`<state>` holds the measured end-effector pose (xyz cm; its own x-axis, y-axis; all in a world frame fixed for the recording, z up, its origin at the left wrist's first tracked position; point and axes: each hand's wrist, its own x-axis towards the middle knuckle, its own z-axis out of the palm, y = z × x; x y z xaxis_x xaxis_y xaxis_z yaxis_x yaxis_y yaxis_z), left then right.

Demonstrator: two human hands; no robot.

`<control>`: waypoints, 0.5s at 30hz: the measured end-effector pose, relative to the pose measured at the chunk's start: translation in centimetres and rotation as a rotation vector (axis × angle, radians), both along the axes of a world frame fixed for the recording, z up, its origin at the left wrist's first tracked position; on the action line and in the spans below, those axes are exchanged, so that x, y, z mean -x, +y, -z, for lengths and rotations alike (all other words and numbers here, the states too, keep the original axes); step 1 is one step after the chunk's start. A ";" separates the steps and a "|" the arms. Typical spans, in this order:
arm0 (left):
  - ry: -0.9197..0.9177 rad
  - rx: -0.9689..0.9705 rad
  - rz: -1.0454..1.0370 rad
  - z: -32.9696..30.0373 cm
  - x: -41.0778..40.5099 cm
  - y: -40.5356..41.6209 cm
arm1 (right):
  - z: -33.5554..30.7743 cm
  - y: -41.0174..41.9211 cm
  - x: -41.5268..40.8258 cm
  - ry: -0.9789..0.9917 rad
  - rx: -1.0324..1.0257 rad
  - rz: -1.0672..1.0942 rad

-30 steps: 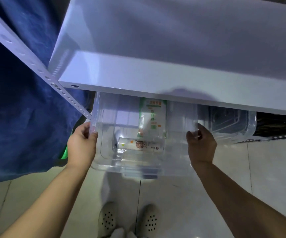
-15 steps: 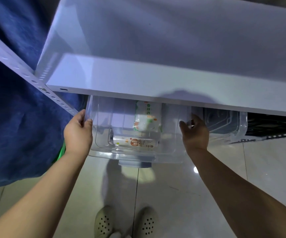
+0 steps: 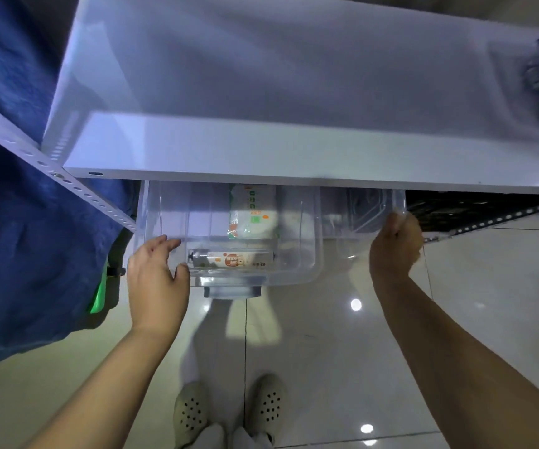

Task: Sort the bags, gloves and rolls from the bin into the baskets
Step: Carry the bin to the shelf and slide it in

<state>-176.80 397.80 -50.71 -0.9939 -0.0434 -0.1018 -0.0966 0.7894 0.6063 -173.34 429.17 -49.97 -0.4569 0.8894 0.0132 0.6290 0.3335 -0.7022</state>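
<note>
Centre of the frame: a clear plastic bin (image 3: 297, 254) sits under the front edge of a white shelf (image 3: 261, 92), its near end jutting out over the floor and its far end hidden beneath the shelf board. Inside the bin, close to the near wall, a packaged roll (image 3: 232, 258) lies on its side, long axis running left to right, with an orange and white printed label. Just behind it, farther under the shelf, lies a flat white and green packet (image 3: 252, 215), partly cut off by the shelf edge.

Lower left of centre: the left hand (image 3: 158, 280) rests against the bin's near left corner, fingers nearly straight and spread over the rim and wall, thumb alongside; it does not clench the bin.

Right of centre: the right hand (image 3: 396, 244) is curled round the near rim of a second clear container (image 3: 371, 209), which stands just beside the bin on its right, also half under the shelf. The fingertips themselves are hidden behind the rim.

Far right, under the shelf, a dark basket (image 3: 475, 209) with a perforated edge is partly visible.

Left side: a perforated white upright (image 3: 51, 171) runs diagonally from the left edge to the bin's corner, with blue fabric (image 3: 18, 238) behind and below it.

Bottom centre: two pale perforated shoes (image 3: 229, 409) on a glossy tiled floor (image 3: 326, 351).
</note>
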 end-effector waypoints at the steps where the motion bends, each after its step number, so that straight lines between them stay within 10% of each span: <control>1: -0.008 -0.013 0.009 0.2 -0.6 0.2 | 0.3 0.1 0.1 0.051 0.079 -0.052; 7: -0.047 -0.014 0.001 1.2 -3.7 -0.7 | -0.2 -1.5 0.5 0.353 0.364 -0.048; 15: -0.181 -0.098 -0.179 1.3 -2.4 -3.3 | 0.1 -8.8 -3.2 0.250 0.160 -0.048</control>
<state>-174.43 394.45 -52.06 -0.9365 -0.1977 -0.2897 -0.3430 0.6885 0.6390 -170.16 420.41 -50.09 -0.4987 0.8668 -0.0079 0.4163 0.2315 -0.8792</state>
